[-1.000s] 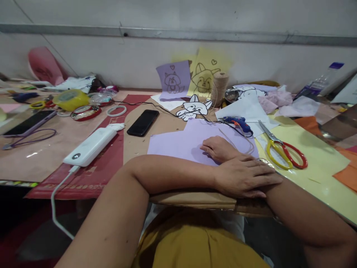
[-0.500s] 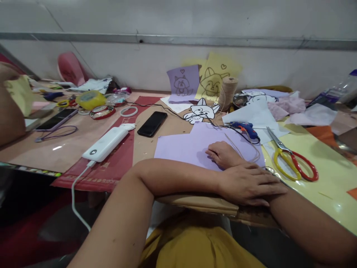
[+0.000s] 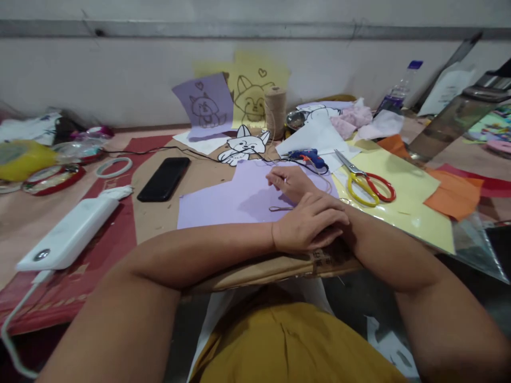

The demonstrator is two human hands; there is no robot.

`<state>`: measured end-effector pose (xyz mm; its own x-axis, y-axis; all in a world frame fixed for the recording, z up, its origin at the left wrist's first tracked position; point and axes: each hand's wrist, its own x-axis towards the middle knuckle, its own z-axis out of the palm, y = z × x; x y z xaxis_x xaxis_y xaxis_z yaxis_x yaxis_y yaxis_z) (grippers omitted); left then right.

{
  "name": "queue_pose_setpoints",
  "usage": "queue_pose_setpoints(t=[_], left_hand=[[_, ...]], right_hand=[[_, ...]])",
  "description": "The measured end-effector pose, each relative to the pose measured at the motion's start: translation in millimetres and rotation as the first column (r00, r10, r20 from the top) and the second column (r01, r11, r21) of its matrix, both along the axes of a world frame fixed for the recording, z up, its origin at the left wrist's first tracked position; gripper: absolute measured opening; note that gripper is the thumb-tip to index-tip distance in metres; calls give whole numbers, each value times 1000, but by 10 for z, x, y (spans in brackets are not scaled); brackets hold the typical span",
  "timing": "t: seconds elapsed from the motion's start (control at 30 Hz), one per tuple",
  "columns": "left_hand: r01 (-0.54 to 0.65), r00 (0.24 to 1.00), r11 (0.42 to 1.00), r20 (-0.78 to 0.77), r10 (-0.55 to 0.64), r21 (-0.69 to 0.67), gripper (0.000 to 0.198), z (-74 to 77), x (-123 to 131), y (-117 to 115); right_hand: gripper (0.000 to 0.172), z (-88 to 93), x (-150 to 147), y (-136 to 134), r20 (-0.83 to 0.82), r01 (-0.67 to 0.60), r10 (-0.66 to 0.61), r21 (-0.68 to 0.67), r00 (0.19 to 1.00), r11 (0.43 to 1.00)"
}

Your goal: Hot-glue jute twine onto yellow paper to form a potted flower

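Observation:
My right hand (image 3: 293, 182) rests on a lilac paper sheet (image 3: 215, 202), its fingers loosely curled with nothing showing in them. Across the right wrist lies my left hand (image 3: 309, 223), fingers bent but apart, touching only the forearm. A thin brown loop (image 3: 280, 209) pokes out beside the two hands on the lilac sheet. Just beyond are a white cut-out cartoon animal (image 3: 245, 144) and a blue glue gun (image 3: 307, 157) with a black cord. Scissors (image 3: 365, 186) with yellow and red handles lie open to the right.
A black phone (image 3: 164, 179) and a white power bank (image 3: 74, 229) with its cable lie left. Behind stand a twine cone (image 3: 275, 111) and a purple drawing (image 3: 205, 106). Yellow sheets (image 3: 407, 181), orange scraps (image 3: 455, 194) and a dark bottle (image 3: 451, 127) are at the right.
The view has swung to the right. My left hand's fingers have bent from lying flat along the right forearm. The brown loop now shows; my right hand remains curled on the lilac sheet.

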<state>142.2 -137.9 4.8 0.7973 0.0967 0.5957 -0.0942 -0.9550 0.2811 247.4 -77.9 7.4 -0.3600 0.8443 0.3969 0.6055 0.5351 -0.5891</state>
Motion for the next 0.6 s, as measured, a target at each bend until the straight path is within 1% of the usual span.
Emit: queue_pose_setpoints(t=[0.07, 0.17, 0.23, 0.3, 0.37, 0.43, 0.53, 0.6], left_hand=[[39, 999, 999, -19, -39, -11, 31, 26, 1, 10], [87, 994, 996, -71, -86, 5, 36, 58, 19, 30], [120, 991, 993, -62, -119, 10, 39, 65, 30, 42], [149, 989, 989, -18, -149, -1, 40, 64, 35, 50], [154, 988, 988, 15, -154, -20, 41, 61, 37, 53], [137, 991, 990, -5, -137, -21, 43, 59, 41, 54], [113, 992, 993, -64, -111, 32, 50, 57, 52, 53], [112, 993, 991, -58, -108, 72, 51, 50, 60, 50]], right_hand=[[46, -10, 48, 38, -55, 6, -4, 26, 998, 1000], [51, -32, 71, 69, -95, -28, 31, 35, 995, 999], [56, -39, 70, 78, -152, -30, 36, 42, 988, 999], [61, -36, 68, 83, -218, -13, 19, 30, 976, 999], [63, -26, 71, 90, -260, 2, -2, 0, 965, 1000], [62, -9, 78, 97, -295, 16, -21, -19, 955, 1000], [60, 12, 84, 101, -352, 36, -40, -18, 935, 999], [59, 13, 78, 97, -368, 40, -41, -9, 929, 999]])
